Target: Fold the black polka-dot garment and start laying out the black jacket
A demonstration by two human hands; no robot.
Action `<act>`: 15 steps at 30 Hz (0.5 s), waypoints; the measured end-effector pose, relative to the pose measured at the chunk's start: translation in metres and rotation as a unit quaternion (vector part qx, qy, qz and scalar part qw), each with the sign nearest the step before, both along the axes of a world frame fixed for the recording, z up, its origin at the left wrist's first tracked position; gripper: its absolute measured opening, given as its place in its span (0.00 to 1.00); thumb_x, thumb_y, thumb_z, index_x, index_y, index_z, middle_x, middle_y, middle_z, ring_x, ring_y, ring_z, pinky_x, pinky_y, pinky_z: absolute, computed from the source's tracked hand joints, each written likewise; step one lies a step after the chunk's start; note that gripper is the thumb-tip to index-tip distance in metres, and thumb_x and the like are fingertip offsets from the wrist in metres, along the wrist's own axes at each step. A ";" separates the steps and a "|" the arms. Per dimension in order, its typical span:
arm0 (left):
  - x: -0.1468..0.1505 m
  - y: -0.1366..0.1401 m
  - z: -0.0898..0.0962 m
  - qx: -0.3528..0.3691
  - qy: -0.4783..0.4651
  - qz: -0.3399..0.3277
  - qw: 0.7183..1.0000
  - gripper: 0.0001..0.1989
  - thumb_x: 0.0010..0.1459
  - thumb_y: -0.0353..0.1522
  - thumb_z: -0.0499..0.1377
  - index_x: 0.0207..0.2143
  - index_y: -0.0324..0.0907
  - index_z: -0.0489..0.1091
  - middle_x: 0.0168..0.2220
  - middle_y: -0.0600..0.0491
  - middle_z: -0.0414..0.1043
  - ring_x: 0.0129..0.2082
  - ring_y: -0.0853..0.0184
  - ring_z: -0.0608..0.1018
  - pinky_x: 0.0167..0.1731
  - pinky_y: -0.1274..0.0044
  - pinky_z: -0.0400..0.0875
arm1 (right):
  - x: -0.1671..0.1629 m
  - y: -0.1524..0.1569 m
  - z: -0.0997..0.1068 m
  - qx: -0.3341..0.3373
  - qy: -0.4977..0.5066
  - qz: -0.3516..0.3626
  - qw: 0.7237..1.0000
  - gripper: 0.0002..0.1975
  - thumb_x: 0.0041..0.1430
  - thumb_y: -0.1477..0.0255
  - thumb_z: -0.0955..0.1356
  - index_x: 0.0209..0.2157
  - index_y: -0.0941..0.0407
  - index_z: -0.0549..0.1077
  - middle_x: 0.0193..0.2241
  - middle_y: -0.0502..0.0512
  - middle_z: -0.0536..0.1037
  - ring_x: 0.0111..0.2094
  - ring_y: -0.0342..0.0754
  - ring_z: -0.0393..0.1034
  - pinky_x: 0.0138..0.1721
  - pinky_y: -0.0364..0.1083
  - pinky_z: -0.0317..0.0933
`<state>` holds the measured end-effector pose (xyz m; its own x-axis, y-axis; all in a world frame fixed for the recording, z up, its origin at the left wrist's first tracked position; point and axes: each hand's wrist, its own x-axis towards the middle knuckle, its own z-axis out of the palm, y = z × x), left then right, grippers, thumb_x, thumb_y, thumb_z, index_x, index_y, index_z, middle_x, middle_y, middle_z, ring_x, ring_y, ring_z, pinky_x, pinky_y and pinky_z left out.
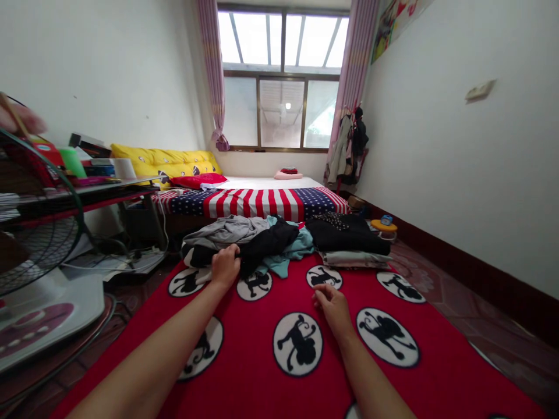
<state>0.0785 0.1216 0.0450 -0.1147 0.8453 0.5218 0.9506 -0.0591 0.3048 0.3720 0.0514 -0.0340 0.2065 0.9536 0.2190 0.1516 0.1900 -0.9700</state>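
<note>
My left hand [226, 266] is closed on the near edge of a black garment [271, 241], which lies in a loose heap on the red blanket [257, 355]. In that heap are also a grey garment [229, 230] and a light teal garment [299, 245]. My right hand [332, 305] hovers over or rests on the blanket, beside a white circle with a monkey print. Its fingers are loosely curled and a little apart, with nothing visible in them. To the right of the heap sits a stack of folded dark clothes [349, 235] with folded light grey cloth [356, 258] beneath.
Behind the clothes stands a bed with a stars-and-stripes cover [253, 202] and yellow cushions [174, 163]. A fan [35, 215] and a cluttered desk [105, 189] are at left. At right is a yellow-topped stool [384, 226]. Clothes hang on a rack [347, 145] near the window.
</note>
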 end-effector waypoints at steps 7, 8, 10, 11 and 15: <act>0.007 -0.052 0.027 0.055 -0.026 -0.094 0.994 0.09 0.54 0.25 0.50 0.37 0.45 0.62 0.35 0.53 0.72 0.40 0.63 0.75 0.40 0.75 0.64 | 0.000 -0.001 0.003 0.003 0.015 -0.002 1.000 0.16 0.51 0.58 0.68 0.33 0.57 0.73 0.23 0.52 0.75 0.22 0.46 0.68 0.25 0.44 0.61; 0.009 -0.065 0.023 0.055 -0.026 -0.111 0.992 0.10 0.52 0.24 0.50 0.35 0.45 0.62 0.34 0.53 0.71 0.38 0.64 0.75 0.39 0.76 0.64 | 0.000 -0.002 0.004 0.003 0.018 -0.004 1.000 0.17 0.51 0.57 0.67 0.33 0.57 0.73 0.23 0.52 0.75 0.22 0.46 0.68 0.24 0.44 0.61; 0.015 -0.094 0.009 0.040 -0.027 -0.154 0.987 0.10 0.49 0.22 0.50 0.33 0.45 0.61 0.31 0.54 0.69 0.34 0.65 0.74 0.36 0.76 0.64 | -0.001 -0.003 0.007 -0.001 0.022 -0.011 1.000 0.20 0.52 0.54 0.67 0.33 0.58 0.73 0.24 0.53 0.75 0.22 0.46 0.68 0.23 0.44 0.60; 0.018 -0.109 -0.001 0.024 -0.031 -0.183 0.982 0.11 0.47 0.22 0.50 0.32 0.45 0.60 0.30 0.54 0.68 0.33 0.65 0.73 0.35 0.76 0.63 | -0.001 -0.004 0.009 -0.004 0.020 -0.011 1.000 0.21 0.53 0.53 0.67 0.33 0.58 0.73 0.24 0.53 0.75 0.22 0.45 0.68 0.23 0.44 0.60; 0.036 -0.165 -0.040 -0.050 -0.051 -0.266 0.961 0.13 0.41 0.19 0.49 0.29 0.44 0.58 0.28 0.54 0.67 0.31 0.64 0.71 0.31 0.75 0.61 | -0.007 -0.010 0.015 0.011 -0.036 0.042 0.998 0.23 0.56 0.51 0.65 0.38 0.58 0.73 0.29 0.54 0.77 0.23 0.45 0.69 0.27 0.44 0.62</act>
